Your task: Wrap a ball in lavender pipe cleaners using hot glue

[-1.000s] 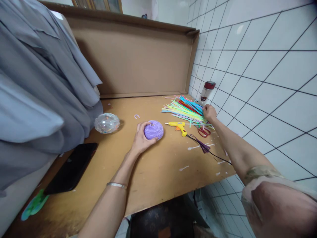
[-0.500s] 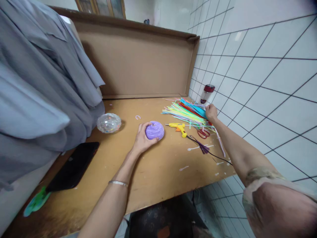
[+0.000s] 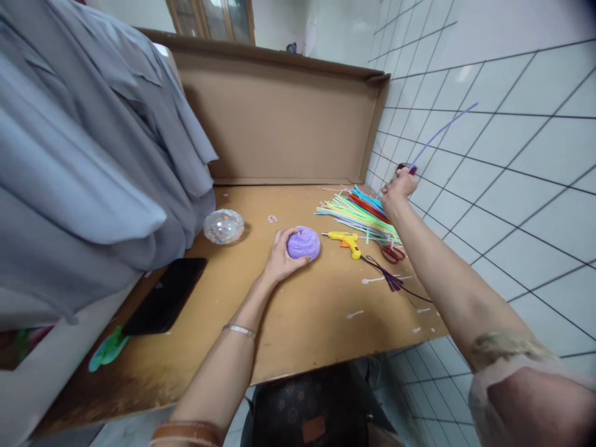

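My left hand [image 3: 282,256] is wrapped round the left side of a purple coiled ball [image 3: 305,243], which rests on the wooden table. Off to the right, my right hand [image 3: 399,185] is raised above a spread of colourful pipe cleaners [image 3: 356,211]. A single purple pipe cleaner [image 3: 442,130] is pinched in it and points up and right across the tiled wall. Between the ball and the pile lies a yellow glue gun [image 3: 344,241], with red-handled scissors [image 3: 392,253] to its right.
A clear round bowl-like piece [image 3: 224,226] sits left, near grey cloth [image 3: 102,155]. A black tablet-like slab [image 3: 166,296] and a green-blue item [image 3: 108,349] lie at the left. Cardboard [image 3: 279,118] stands behind; a red-lidded jar [image 3: 406,168] is partly behind my right hand.
My right hand has lifted off the pile with a purple pipe cleaner, which now stands up in the air. My left hand stays on the ball. The whole view has shifted slightly.
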{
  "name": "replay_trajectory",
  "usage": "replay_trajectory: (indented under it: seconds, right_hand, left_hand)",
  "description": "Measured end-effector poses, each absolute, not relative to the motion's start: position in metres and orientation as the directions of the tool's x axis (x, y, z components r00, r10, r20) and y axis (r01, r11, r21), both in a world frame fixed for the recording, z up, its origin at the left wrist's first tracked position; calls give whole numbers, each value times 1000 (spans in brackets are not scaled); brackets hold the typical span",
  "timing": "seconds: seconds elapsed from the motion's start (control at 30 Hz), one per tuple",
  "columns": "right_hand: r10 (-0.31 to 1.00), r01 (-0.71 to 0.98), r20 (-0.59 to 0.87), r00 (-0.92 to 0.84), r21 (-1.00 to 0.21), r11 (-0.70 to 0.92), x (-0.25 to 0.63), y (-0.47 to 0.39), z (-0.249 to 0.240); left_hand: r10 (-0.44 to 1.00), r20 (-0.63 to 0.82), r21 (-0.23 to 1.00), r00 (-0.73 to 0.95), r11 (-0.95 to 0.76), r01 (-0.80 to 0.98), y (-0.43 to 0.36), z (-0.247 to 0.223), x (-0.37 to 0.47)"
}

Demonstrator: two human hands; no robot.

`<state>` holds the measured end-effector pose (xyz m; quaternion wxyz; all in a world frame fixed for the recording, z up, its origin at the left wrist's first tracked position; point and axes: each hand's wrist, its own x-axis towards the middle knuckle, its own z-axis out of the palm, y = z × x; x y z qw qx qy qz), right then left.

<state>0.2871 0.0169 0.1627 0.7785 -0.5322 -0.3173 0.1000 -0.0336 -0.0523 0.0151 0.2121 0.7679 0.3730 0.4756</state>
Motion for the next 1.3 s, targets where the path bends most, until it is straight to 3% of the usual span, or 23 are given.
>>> replay_trajectory:
  seconds: [0.07,0.17,0.27,0.63,0.9,1.07,1.3]
  right_hand:
    - [641,-122,231,732,-881,457,243,8,152]
    - [740,-218,327,588,-817,534,180,-23,128]
    - [733,-147,447,513,-796,588,142,-52,104]
    - [722,100,577,381,-802,589,126,-61,58]
    - [664,329,712,229,-699,635,130,-81,36]
    - [629,364,743,228,-664,653,130,-86,31]
    - [614,561,771,170,-588,584,133,-98,45]
  left_hand:
    - [770,579,678,270,-638,365,-51,14,-34]
    - [770,579,689,267,-638,344,-49,12,-36]
    - [776,574,707,262,-631,319,-48,13,-37]
    - [768,539,726,345,-632,271,-46,21,-44]
    - [739,505,708,446,-650,276,-49,22,-48]
    - [736,510,699,445,-656,285,-48,21,-49]
    - [746,507,689,432,-652,316,-49,21,-47]
